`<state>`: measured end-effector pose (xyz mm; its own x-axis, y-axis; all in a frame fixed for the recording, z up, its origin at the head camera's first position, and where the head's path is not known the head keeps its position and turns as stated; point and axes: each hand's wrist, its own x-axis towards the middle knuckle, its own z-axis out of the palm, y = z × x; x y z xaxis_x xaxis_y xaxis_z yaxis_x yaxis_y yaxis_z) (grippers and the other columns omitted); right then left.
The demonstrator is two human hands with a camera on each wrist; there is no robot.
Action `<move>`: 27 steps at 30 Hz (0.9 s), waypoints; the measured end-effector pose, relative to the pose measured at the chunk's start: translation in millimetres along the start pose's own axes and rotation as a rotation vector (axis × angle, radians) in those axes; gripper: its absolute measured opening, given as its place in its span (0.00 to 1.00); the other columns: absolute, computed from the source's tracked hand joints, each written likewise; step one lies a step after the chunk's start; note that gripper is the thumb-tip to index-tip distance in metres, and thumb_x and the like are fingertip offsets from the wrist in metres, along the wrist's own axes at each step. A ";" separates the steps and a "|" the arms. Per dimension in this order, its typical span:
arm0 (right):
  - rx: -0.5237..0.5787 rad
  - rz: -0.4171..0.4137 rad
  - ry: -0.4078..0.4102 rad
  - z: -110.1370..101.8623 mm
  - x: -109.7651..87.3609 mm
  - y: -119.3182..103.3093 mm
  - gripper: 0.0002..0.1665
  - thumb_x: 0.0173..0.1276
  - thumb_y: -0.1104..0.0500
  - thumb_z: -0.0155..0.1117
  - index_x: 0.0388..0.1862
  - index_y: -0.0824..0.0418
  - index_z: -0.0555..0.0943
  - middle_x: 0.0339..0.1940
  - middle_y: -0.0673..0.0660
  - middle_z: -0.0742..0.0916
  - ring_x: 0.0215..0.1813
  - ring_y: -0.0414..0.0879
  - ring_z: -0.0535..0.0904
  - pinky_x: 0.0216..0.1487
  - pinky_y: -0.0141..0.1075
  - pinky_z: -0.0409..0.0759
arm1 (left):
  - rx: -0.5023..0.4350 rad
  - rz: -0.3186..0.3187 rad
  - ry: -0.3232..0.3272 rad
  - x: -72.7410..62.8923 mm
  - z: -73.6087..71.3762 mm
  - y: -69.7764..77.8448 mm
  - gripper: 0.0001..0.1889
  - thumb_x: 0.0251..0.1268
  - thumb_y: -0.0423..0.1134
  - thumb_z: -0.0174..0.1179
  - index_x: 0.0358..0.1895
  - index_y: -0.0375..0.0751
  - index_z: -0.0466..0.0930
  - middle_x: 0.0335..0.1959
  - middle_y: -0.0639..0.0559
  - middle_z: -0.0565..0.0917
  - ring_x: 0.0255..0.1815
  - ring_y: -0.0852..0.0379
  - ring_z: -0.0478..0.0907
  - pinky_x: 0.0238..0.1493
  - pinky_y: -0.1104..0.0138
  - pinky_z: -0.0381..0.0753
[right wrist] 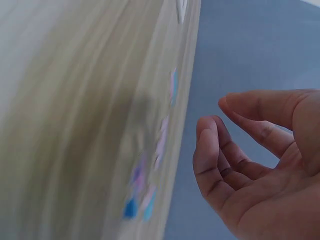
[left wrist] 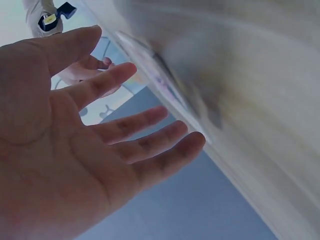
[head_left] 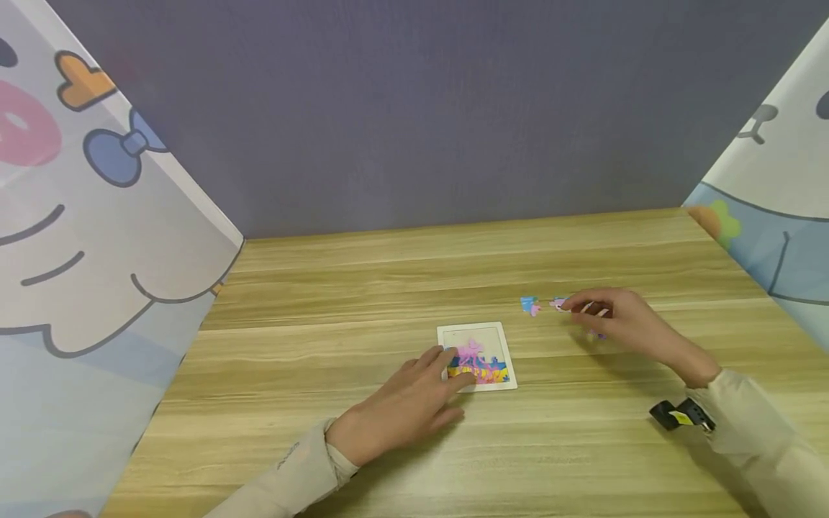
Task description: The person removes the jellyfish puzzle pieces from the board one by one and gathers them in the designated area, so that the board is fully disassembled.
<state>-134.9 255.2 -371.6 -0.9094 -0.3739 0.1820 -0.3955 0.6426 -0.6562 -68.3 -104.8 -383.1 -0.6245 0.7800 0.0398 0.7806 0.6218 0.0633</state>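
A white-framed jigsaw puzzle (head_left: 477,356) lies on the wooden table, its lower part filled with pink, blue and yellow sea-scene pieces and its upper part pale. My left hand (head_left: 406,403) is over its left edge, fingers extended and spread; the left wrist view shows the bare palm (left wrist: 65,145). Farther right, my right hand (head_left: 615,316) hovers above loose puzzle pieces, with fingers bent and a gap between thumb and forefinger. One blue-and-pink piece (head_left: 529,305) lies left of it. Pink and blue pieces (right wrist: 161,142) show below the right hand (right wrist: 250,155), which holds nothing.
A grey-blue panel (head_left: 453,115) rises behind the table (head_left: 311,288). Cartoon-printed panels stand at the left (head_left: 97,237) and right (head_left: 777,187). A black strap device (head_left: 680,416) sits at the right wrist.
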 end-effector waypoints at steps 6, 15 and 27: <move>-0.006 -0.052 -0.060 14.2 17.2 -24.7 0.09 0.68 0.66 0.66 0.46 0.60 0.87 0.41 0.54 0.89 0.37 0.39 0.81 0.35 0.33 0.81 | 0.011 -0.008 -0.037 -3.6 -3.7 -2.4 0.25 0.71 0.54 0.59 0.69 0.56 0.73 0.68 0.39 0.71 0.68 0.42 0.69 0.57 0.50 0.79; -0.007 -0.105 -0.157 42.8 37.8 -56.5 0.11 0.67 0.67 0.66 0.47 0.63 0.86 0.39 0.53 0.88 0.39 0.43 0.81 0.39 0.35 0.82 | 0.000 -0.021 -0.084 -1.8 0.3 -2.2 0.27 0.72 0.55 0.57 0.72 0.57 0.69 0.72 0.38 0.68 0.70 0.43 0.67 0.58 0.51 0.78; -0.085 -0.203 -0.304 76.6 41.8 -71.1 0.17 0.67 0.69 0.64 0.55 0.67 0.81 0.46 0.58 0.84 0.39 0.42 0.80 0.39 0.34 0.80 | 0.014 -0.015 -0.071 0.1 5.1 -2.4 0.30 0.71 0.56 0.59 0.74 0.56 0.67 0.73 0.36 0.65 0.72 0.40 0.64 0.58 0.50 0.78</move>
<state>-134.9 142.7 -373.4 -0.7367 -0.6727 0.0685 -0.5850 0.5832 -0.5636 -70.1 -105.8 -388.4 -0.6330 0.7735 -0.0321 0.7720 0.6338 0.0491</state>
